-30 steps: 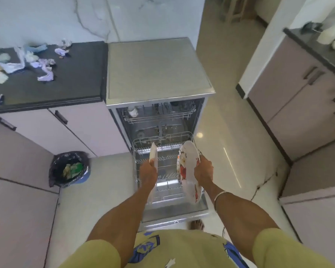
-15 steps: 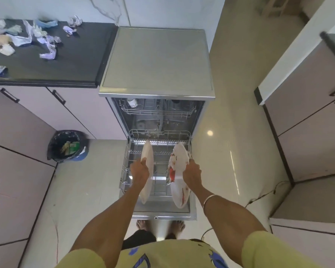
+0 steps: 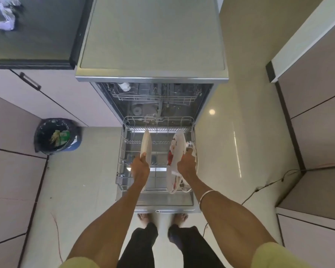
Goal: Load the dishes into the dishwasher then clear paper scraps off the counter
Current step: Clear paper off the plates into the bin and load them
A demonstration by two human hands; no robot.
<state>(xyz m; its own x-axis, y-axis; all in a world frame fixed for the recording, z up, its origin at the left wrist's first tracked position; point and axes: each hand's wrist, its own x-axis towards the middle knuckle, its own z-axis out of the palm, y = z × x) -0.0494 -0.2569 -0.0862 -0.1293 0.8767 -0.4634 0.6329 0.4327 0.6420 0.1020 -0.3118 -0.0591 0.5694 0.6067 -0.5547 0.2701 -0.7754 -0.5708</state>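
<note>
You hold two plates, one per hand, both on edge above the pulled-out lower rack (image 3: 124, 151) of the open dishwasher (image 3: 151, 74). Your left hand (image 3: 140, 168) grips the plain white plate (image 3: 146, 146); your right hand (image 3: 187, 166) grips the red-patterned plate (image 3: 175, 151). Each plate stands upright, its long axis running from you toward the machine, faces turned sideways. A few paper scraps (image 3: 3, 24) lie on the bench (image 3: 37, 35) at far left. One lined bin (image 3: 56, 135) stands on the floor.

A home kitchen: open dishwasher (image 3: 155, 117), dark counter (image 3: 37, 35), cabinets (image 3: 52, 99), bin (image 3: 56, 136).
</note>
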